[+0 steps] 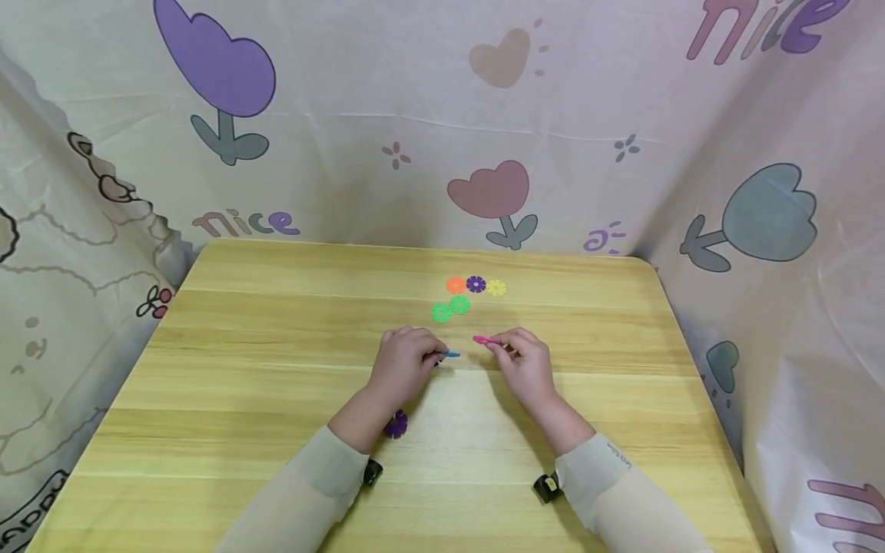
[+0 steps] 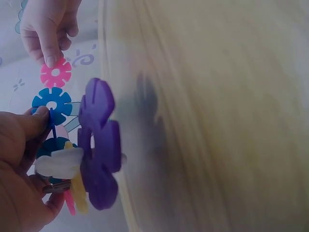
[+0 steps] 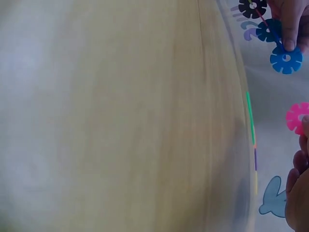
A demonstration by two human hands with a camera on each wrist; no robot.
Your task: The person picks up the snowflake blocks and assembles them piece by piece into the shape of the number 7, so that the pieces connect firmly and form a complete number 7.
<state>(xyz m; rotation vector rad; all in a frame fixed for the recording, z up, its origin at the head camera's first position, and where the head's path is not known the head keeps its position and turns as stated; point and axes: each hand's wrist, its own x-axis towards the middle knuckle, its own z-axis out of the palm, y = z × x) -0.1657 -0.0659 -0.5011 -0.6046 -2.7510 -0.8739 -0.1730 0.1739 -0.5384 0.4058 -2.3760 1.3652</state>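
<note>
My left hand [image 1: 408, 361] pinches a blue notched plastic disc [image 2: 60, 117], a snowflake-type building piece. Other discs join it in a cluster: a darker blue one [image 3: 264, 34], a white one [image 2: 60, 163], a yellow one [image 2: 78, 193] and a large-looking purple one [image 2: 101, 179] nearest the left wrist camera. Part of the cluster is hidden by the palm. Between thumb and fingers, my right hand [image 1: 528, 369] grips a pink notched disc [image 1: 482, 339]. Both hands are above the table, with the pink disc facing the blue one across a small gap.
Further back on the wooden table [image 1: 276, 369] lie an orange disc [image 1: 455, 286], a purple disc [image 1: 471, 284], a yellow disc [image 1: 500, 288] and two green discs [image 1: 459, 311]. A printed cloth [image 1: 346, 184] hangs behind the table and along its sides.
</note>
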